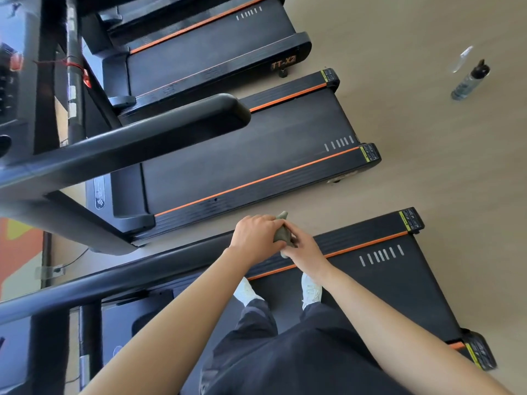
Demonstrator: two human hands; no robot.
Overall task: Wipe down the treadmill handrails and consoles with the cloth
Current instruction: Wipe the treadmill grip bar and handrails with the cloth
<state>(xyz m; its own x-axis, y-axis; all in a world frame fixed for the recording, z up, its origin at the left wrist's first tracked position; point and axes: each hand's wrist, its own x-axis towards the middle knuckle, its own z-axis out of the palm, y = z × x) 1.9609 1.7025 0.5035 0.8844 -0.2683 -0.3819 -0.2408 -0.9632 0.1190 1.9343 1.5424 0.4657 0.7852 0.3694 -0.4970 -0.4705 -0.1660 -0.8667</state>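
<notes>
A small grey-green cloth [281,234] sits bunched at the end of the near treadmill's black handrail [137,273]. My left hand [258,234] grips the cloth from the left, fingers curled over it. My right hand [302,248] pinches the cloth's right side, close against the left hand. Most of the cloth is hidden between the two hands; one corner sticks up above them. The neighbouring treadmill's handrail [159,129] runs across the upper left, and part of its console [11,89] shows at the left edge.
I stand on the near treadmill's belt [379,292], white shoes visible. Two more treadmills [256,155] lie side by side beyond it. A dark spray bottle [469,81] stands on the beige floor at the upper right. A red safety cord [75,67] hangs near the far console.
</notes>
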